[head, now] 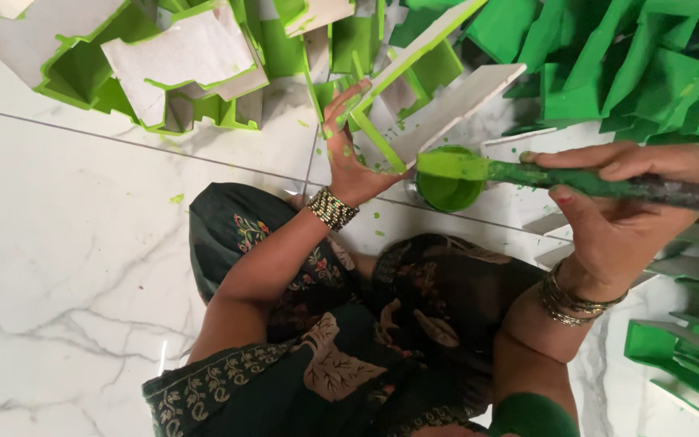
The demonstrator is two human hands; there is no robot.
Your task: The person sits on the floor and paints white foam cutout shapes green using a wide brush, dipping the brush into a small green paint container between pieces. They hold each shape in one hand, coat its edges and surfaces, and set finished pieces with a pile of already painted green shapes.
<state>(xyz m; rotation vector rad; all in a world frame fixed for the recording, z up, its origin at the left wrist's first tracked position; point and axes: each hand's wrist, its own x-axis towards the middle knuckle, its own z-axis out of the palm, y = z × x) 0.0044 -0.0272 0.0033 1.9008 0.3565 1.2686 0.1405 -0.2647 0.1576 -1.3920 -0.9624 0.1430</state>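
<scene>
We paint a board green

Our left hand [349,158] grips the white board [438,113] above the paint pot [449,193]; our right hand [616,206] clenches the green-wet brush [527,172].

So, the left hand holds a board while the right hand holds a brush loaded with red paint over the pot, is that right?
Not quite: the paint is green, not red. The head view shows the left hand holding a board while the right hand holds a brush loaded with green paint over the pot.
</scene>
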